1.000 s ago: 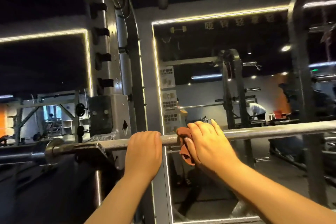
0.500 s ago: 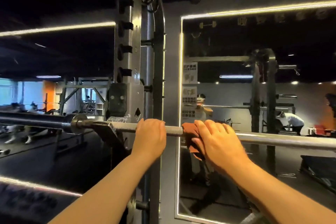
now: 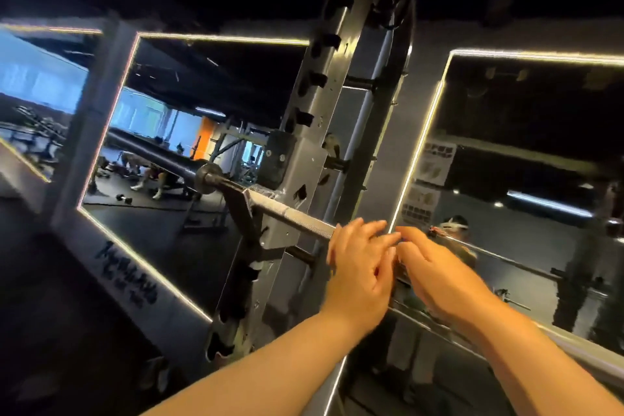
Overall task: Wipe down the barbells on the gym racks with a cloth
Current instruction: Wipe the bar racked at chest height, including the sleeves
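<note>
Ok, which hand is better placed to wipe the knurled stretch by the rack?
Likely left: the left hand is at the barbell right beside that knurling; the right hand sits farther from the rack. The cloth is hidden.

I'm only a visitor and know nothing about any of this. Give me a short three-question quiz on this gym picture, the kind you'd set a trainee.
1. True or false: the knurled steel barbell lies on the floor.
2. The left hand and the right hand are at the bar: A) on its thick end sleeve; B) on the shaft, to the right of the grey steel rack upright; C) to the left of that upright.
3. What outlines the big wall mirrors?
Key: 1 false, it rests on the rack's dark metal hook. 2 B. 3 glowing light strips.
</note>
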A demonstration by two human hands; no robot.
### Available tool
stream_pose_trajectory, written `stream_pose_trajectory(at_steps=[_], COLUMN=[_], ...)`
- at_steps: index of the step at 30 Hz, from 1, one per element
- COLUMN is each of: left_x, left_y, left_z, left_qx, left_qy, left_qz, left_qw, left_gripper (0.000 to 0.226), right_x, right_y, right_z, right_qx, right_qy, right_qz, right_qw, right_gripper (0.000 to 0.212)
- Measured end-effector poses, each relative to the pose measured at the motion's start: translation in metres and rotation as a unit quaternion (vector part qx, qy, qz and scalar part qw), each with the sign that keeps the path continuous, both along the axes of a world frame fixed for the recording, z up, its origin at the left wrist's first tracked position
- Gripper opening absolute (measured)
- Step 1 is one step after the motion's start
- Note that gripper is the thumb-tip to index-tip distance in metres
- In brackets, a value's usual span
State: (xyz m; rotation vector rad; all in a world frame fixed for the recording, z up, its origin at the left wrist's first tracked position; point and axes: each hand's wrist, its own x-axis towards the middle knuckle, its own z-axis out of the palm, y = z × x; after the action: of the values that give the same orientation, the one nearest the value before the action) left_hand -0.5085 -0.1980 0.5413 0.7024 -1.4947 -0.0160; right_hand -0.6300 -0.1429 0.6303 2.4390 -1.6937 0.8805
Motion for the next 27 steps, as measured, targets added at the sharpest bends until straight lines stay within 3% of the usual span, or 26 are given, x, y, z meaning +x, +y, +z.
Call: stream_pose_trajectory(at_steps=[4, 8, 14, 18, 21, 23, 26, 27], left_x=[0.002, 0.018, 0.013, -0.023, -0.031, -0.022, 0.002, 0.003], left_y=[-0.02, -0.029, -0.031, -0.018, -0.032, -0.034, -0.021, -0.024], left_z=[-0.02, -0.018, 0.005, -0.004, -0.021, -0.01, 0.013, 0.015], left_qx=[-0.06, -0.065, -0.01, 0.054, 0.067, 0.12, 0.039, 0.016], left_qy=[-0.025, -0.01, 0.293, 0.417, 0.41, 0.402, 0.478, 0.468], left_qz=[0.025, 0.091, -0.006, -0.074, -0.08, -0.041, -0.143, -0.128], left_qw=[0.998, 0.994, 0.956, 0.904, 0.906, 0.907, 0.866, 0.874], left_gripper=[0.04, 0.031, 0.025, 0.043, 0.06, 0.053, 0.044, 0.045], right_x=[0.011, 0.017, 0.03, 0.051, 0.056, 0.055, 0.054, 0.055], right_y=[0.0, 0.001, -0.003, -0.035, -0.047, -0.047, -0.045, -0.045], right_z=[-0.003, -0.006, -0.001, 0.011, 0.016, 0.017, 0.016, 0.017], right_qx=[-0.056, -0.06, -0.028, 0.054, 0.103, 0.121, 0.109, 0.099], right_qy=[0.096, 0.127, 0.2, 0.097, 0.015, -0.012, -0.002, 0.018], right_qz=[-0.039, -0.024, -0.045, 0.045, 0.096, 0.118, 0.132, 0.132], right_qw=[0.993, 0.99, 0.978, 0.993, 0.99, 0.986, 0.985, 0.986], right_gripper=[0.034, 0.036, 0.047, 0.045, 0.043, 0.041, 0.038, 0.037])
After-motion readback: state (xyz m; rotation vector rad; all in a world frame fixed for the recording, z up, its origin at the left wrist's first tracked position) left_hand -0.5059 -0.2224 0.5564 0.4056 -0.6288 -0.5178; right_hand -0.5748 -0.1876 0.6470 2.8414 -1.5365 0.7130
